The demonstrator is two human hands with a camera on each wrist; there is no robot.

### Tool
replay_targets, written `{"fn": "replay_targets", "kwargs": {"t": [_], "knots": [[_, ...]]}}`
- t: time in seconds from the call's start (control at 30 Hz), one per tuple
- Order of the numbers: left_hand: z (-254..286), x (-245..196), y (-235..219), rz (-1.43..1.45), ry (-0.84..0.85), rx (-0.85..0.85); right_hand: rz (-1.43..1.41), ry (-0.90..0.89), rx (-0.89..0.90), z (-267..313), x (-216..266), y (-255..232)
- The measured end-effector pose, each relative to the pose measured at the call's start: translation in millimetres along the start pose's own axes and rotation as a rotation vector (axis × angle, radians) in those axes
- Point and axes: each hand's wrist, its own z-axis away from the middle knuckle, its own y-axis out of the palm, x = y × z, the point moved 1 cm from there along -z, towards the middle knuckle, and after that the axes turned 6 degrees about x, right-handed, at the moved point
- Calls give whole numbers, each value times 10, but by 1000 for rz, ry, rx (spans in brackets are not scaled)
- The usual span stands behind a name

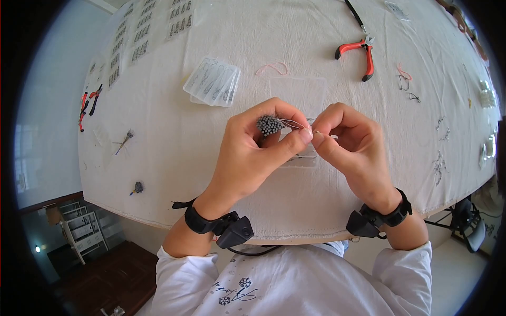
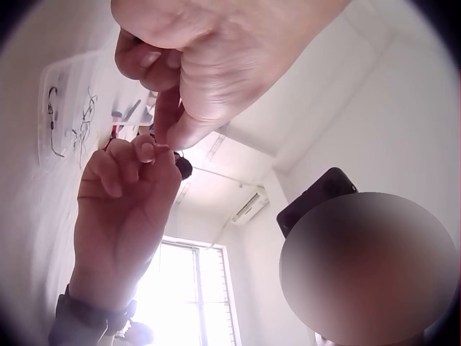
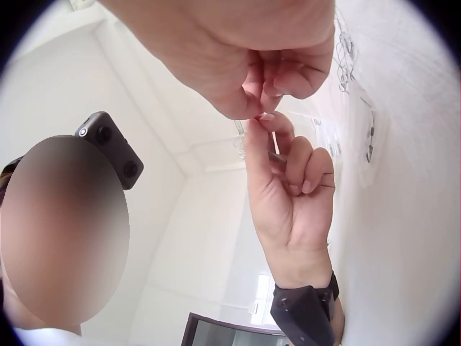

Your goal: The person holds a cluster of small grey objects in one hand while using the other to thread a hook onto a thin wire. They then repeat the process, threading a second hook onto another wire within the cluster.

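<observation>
In the head view my left hand (image 1: 247, 147) pinches thin wire loops (image 1: 292, 123) between thumb and forefinger. A bunch of small dark grey round-tipped pieces (image 1: 270, 125) hangs from these wires, inside the curl of the forefinger. Close against it, my right hand (image 1: 356, 139) pinches a tiny piece at its thumb and forefinger tips, mostly hidden by the fingers. Both pairs of fingertips meet above a clear plastic box (image 1: 300, 160) with small wire rigs in it. The wrist views show the left hand (image 3: 292, 209) and right hand (image 2: 122, 198) tip to tip.
Red-handled cutters (image 1: 366, 55) lie at the back right, and stacked clear cases (image 1: 213, 81) at the back left. A pink cord loop (image 1: 271, 68) lies behind the box. Two grey-tipped bunches, one near the front edge (image 1: 138, 187), lie on the left of the cloth.
</observation>
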Motion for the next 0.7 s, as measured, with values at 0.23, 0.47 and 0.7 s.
{"fn": "replay_targets", "kwargs": {"t": [0.23, 0.47, 0.7], "knots": [[-15, 28, -15, -213, 73, -6, 207, -81, -63, -42, -15, -11], [-32, 39, -26, -181, 147, 3, 277, -30, -45, -44, -55, -31], [-31, 52, -35, -169, 144, 38, 252, -63, -14, -46, -49, -27]]}}
